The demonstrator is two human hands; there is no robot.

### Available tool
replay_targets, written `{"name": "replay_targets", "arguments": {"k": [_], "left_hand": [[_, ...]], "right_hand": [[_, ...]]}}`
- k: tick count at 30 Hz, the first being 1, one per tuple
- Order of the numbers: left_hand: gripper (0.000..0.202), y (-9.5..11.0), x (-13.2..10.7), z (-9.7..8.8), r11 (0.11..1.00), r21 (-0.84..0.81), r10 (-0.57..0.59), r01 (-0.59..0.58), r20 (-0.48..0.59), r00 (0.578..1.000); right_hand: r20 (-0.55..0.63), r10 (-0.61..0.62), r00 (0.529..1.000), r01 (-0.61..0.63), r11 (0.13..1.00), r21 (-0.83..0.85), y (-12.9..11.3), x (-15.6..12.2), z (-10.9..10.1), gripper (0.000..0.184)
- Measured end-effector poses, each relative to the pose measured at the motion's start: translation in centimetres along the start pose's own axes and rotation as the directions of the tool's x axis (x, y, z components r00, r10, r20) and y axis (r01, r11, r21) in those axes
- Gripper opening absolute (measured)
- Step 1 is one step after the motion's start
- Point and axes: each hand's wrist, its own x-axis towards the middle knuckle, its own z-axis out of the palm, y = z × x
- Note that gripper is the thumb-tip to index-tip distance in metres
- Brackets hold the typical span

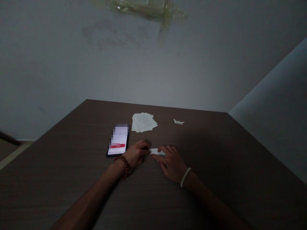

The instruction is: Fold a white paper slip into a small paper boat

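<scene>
A small folded strip of white paper [157, 151] lies on the dark wooden table [216, 166] between my two hands. My left hand [137, 154], with a brown bead bracelet at the wrist, is curled and pinches the strip's left end. My right hand [170, 163], wearing a white bead bracelet, lies over the strip's right end with fingers pressed flat on it. Both hands touch the paper; most of the strip is hidden under the fingers.
A phone [118, 140] with a lit screen lies just left of my left hand. A stack of white paper sheets [143, 122] sits behind it. A small folded paper shape [178, 121] rests further right. Grey walls stand behind and right of the table.
</scene>
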Motion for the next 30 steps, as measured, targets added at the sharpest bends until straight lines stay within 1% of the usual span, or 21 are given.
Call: {"name": "replay_targets", "arguments": {"k": [3,6,9,12,17,25,30], "left_hand": [[0.039,0.2,0.0,-0.2,0.998,0.058,0.019,-0.023,0.068,0.997],[0.035,0.2,-0.1,-0.2,0.996,0.069,0.042,-0.048,0.092,0.995],[0.033,0.1,-0.1,0.1,0.997,0.054,0.059,-0.062,0.065,0.996],[0.032,0.0,-0.1,0.4,0.997,0.04,0.06,-0.062,0.029,0.998],[0.033,0.1,0.2,0.3,0.998,0.065,0.018,-0.018,-0.009,1.0],[0.03,0.2,0.1,0.3,0.99,0.136,-0.018,0.022,-0.026,0.999],[0.028,0.1,0.0,0.4,0.985,0.17,-0.014,0.018,-0.026,1.0]], "right_hand": [[-0.002,-0.001,1.0,0.001,1.0,-0.001,0.0,-0.1,0.0,0.049],[0.0,0.003,1.0,-0.003,1.0,-0.006,-0.1,-0.1,0.0,0.048],[0.02,-0.003,1.0,0.003,1.0,-0.017,-0.1,-0.1,-0.1,0.047],[0.045,-0.011,0.999,0.013,0.999,-0.043,-0.2,-0.1,-0.3,0.05],[0.088,-0.028,0.996,0.035,0.996,-0.086,-0.3,-0.1,-0.6,0.051],[0.112,-0.033,0.993,0.043,0.995,-0.086,-0.1,-1.4,-1.4,0.048],[0.109,-0.053,0.993,0.063,0.994,-0.088,0.2,-2.2,-1.2,0.047]]}}
